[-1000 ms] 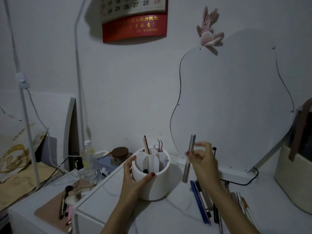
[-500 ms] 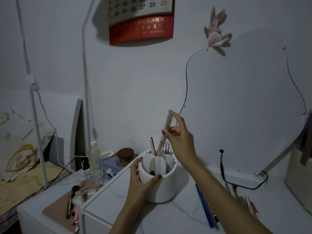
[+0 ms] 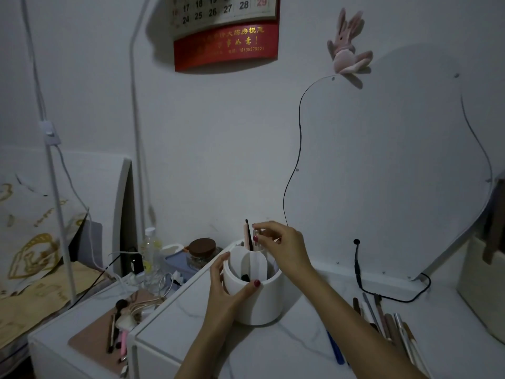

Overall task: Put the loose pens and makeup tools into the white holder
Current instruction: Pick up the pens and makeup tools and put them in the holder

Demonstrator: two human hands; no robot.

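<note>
The white holder (image 3: 259, 302), round with inner dividers, stands on the marble-look desktop. My left hand (image 3: 226, 291) grips its left wall, thumb over the front rim. My right hand (image 3: 284, 247) is above the holder's back rim, fingertips pinched on the top of a silver pen (image 3: 256, 236) that stands almost fully down in a back compartment. A pink-and-black tool (image 3: 248, 236) stands upright beside it. Several loose pens and pencils (image 3: 388, 324) lie on the desk to the right, and a blue pen (image 3: 334, 348) shows beside my right forearm.
A black cable (image 3: 358, 266) runs along the desk behind the loose pens. A curvy white mirror board (image 3: 396, 173) leans on the wall. A brown-lidded jar (image 3: 202, 253), a bottle (image 3: 150, 247) and brushes on a pink mat (image 3: 120, 332) sit on the lower left surface. A beige basket (image 3: 481, 291) stands far right.
My right hand carried the silver pen from the right of the holder to above it, then lowered it into a back compartment. My left hand stayed on the holder.
</note>
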